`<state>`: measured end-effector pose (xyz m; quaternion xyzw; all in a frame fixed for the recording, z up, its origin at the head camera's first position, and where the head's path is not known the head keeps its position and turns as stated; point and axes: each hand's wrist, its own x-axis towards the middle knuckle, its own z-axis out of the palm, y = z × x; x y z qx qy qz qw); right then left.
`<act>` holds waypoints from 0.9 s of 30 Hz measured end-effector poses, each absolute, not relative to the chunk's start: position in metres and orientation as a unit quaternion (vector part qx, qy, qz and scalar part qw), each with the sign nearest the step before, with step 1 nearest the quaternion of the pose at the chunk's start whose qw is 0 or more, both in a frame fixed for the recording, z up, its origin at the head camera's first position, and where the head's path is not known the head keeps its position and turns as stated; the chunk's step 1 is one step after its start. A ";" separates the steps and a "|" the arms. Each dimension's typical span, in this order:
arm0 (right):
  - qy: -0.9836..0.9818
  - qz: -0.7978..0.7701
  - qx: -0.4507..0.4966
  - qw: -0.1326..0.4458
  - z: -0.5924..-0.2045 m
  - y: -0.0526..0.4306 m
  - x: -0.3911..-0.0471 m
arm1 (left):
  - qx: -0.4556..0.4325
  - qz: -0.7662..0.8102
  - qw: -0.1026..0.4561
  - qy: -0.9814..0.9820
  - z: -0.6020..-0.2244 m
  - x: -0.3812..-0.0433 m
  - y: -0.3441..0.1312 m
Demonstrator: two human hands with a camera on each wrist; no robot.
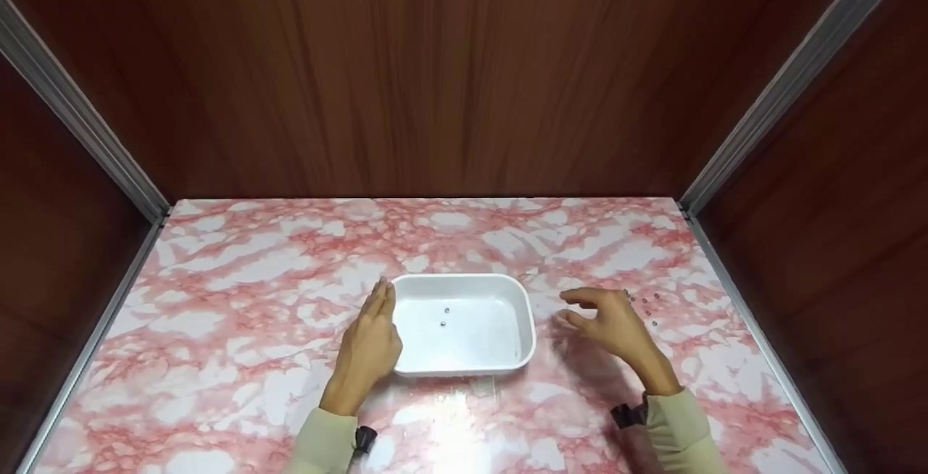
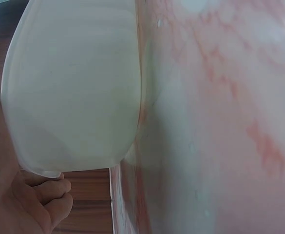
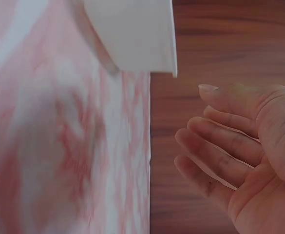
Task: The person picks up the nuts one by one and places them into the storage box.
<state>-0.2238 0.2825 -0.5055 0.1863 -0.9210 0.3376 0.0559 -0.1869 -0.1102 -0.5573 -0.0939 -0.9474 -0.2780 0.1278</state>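
A white rectangular tray (image 1: pixel 464 371) with rounded corners sits on the table, two small shiny metal pieces (image 1: pixel 445 317) lying inside it. At its left side my left hand (image 1: pixel 368 343) rests against the rim, fingers extended forward; the left wrist view shows the tray's outer wall (image 2: pixel 79 87) close beside this hand. To the right of the tray, my right hand (image 1: pixel 605 322) hovers over the table with fingers loosely bent and thumb apart. Nothing shows between those fingers in the right wrist view. Several more small metal pieces (image 1: pixel 655 324) lie just beyond the right hand, some partly hidden by it.
The table (image 1: pixel 239 380) has a red and white marbled top. Dark wood-grain panels (image 1: pixel 435 82) rise behind it and on both sides, joined by grey metal corner strips (image 1: pixel 790 75). Light glares off the tabletop in front of the tray.
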 end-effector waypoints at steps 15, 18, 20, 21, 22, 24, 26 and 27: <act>-0.937 0.306 0.141 0.090 -0.523 0.341 -0.208 | -0.079 -0.292 0.104 -0.948 -0.555 -0.188 -0.111; -0.942 0.299 0.128 0.082 -0.526 0.351 -0.204 | -0.076 -0.293 0.099 -0.948 -0.556 -0.188 -0.112; -0.945 0.296 0.119 0.075 -0.528 0.356 -0.203 | -0.074 -0.293 0.096 -0.949 -0.556 -0.187 -0.112; -0.946 0.294 0.116 0.073 -0.529 0.359 -0.202 | -0.073 -0.292 0.096 -0.949 -0.556 -0.187 -0.112; -0.947 0.293 0.112 0.070 -0.529 0.361 -0.202 | -0.073 -0.291 0.096 -0.949 -0.556 -0.187 -0.111; -0.948 0.292 0.108 0.065 -0.530 0.366 -0.201 | -0.074 -0.290 0.098 -0.949 -0.556 -0.187 -0.111; -0.950 0.288 0.104 0.061 -0.531 0.370 -0.202 | -0.079 -0.294 0.100 -0.947 -0.556 -0.186 -0.110; -0.951 0.286 0.103 0.060 -0.532 0.372 -0.202 | -0.082 -0.297 0.101 -0.946 -0.556 -0.186 -0.110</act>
